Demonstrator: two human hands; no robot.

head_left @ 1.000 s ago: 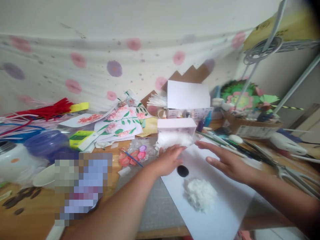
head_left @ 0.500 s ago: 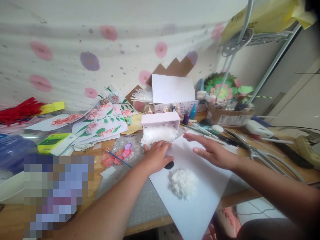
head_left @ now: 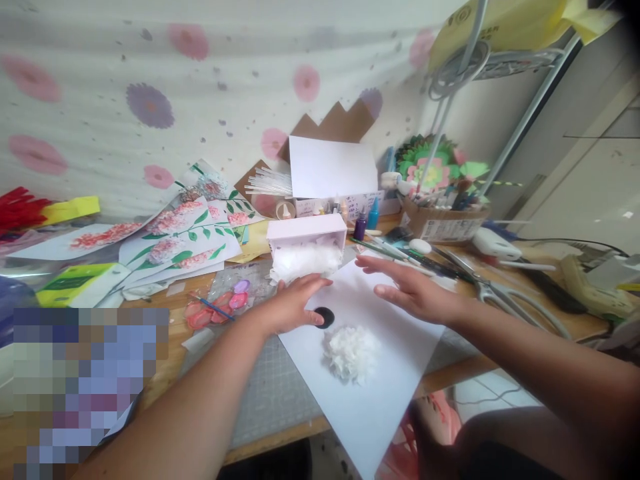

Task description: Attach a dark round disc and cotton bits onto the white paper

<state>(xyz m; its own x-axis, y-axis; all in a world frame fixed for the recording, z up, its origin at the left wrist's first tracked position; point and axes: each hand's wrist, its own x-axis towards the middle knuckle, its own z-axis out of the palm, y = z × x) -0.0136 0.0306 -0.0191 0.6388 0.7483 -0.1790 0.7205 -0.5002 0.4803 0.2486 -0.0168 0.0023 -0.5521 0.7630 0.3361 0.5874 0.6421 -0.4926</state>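
My left hand (head_left: 295, 303) lies flat and empty on the white sheet (head_left: 390, 393), steadying it; my right hand (head_left: 413, 292) hovers open above.

A white cotton tuft (head_left: 351, 352) and a black disc (head_left: 325, 317) lie on a white sheet (head_left: 385, 393). The far box (head_left: 306, 231) is pale pink. The cream wall cloth (head_left: 100, 73) carries pink and purple flowers; the painted papers (head_left: 185, 235) on the left show pink blossoms and green leaves.

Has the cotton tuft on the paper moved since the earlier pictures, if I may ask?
No; the tuft still lies just below and right of the black dot.
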